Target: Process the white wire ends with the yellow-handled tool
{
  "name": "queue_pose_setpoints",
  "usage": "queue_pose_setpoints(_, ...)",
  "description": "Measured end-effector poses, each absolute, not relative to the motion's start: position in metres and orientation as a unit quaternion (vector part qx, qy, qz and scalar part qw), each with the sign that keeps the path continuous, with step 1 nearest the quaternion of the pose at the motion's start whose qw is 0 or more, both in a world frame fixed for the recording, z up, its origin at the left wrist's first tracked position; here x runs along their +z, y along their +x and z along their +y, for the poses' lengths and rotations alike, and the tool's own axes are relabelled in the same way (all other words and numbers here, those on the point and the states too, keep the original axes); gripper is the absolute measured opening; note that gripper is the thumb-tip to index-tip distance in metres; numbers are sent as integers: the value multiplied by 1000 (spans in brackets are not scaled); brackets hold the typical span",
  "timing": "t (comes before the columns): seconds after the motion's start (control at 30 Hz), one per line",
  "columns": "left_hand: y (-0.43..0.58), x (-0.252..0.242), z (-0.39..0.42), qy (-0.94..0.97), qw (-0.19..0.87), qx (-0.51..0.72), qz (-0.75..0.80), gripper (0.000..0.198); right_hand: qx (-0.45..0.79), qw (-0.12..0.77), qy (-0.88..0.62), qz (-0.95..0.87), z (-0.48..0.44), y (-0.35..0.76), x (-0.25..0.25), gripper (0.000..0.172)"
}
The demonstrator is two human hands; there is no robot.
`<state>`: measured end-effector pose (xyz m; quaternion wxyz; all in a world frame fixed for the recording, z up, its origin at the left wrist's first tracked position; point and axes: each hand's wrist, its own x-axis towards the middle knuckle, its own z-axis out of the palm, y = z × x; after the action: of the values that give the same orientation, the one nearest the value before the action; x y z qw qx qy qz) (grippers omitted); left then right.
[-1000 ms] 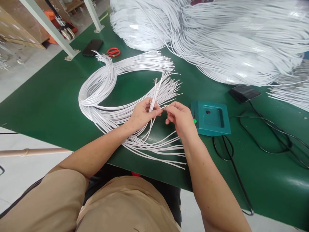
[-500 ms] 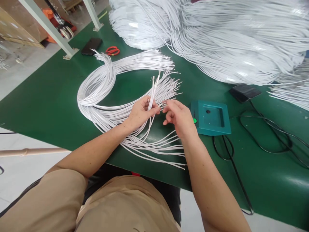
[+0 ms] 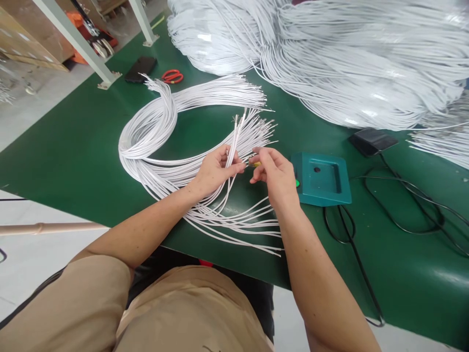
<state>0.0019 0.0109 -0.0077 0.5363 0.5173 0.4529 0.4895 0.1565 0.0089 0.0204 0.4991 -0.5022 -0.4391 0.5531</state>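
A looped bundle of thin white wires (image 3: 154, 132) lies on the green table (image 3: 73, 151), its stripped ends fanned out towards the middle. My left hand (image 3: 214, 171) is closed round a few of these wires, holding them upright between thumb and fingers. My right hand (image 3: 276, 173) pinches a small end piece, with a bit of yellow showing at its fingertips, right beside the left thumb. Loose wire ends (image 3: 242, 225) spread out below both hands.
A teal device (image 3: 322, 178) with a green light sits just right of my right hand, black cables (image 3: 403, 200) trailing from it. A black pedal-like box (image 3: 372, 140), huge white wire heaps (image 3: 348, 54), red scissors (image 3: 172, 76) and a dark phone (image 3: 141, 68) lie farther back.
My right hand's fingertips have shifted slightly at the wire end, and a yellow bit now shows in the pinch. My left hand keeps its hold on the wires.
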Motion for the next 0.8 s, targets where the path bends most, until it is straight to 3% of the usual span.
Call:
queue_pose_setpoints(0.2, 1, -9, 12, 514, 558, 487, 432, 31, 569, 455, -512, -455, 7, 155, 18, 22)
queue_pose_setpoints(0.33, 0, -5, 11, 476, 640, 451, 401, 44, 540, 447, -503, -505, 9, 159, 13, 16)
queue_pose_setpoints(0.5, -2, 0, 13, 375, 745, 403, 378, 38, 286, 423, -516, -688, 6, 161, 9, 18)
queue_pose_setpoints(0.6, -3, -1, 17, 324, 770, 399, 378, 39, 89, 346, -498, -790, 5, 164, 10, 27)
queue_pose_setpoints(0.7, -1, -2, 21, 320, 767, 404, 382, 40, -9, 258, -487, -834, 7, 170, 14, 32)
queue_pose_setpoints(0.8, 1, -5, 24, 351, 736, 425, 394, 39, -71, 218, -526, -819, 11, 179, 17, 27)
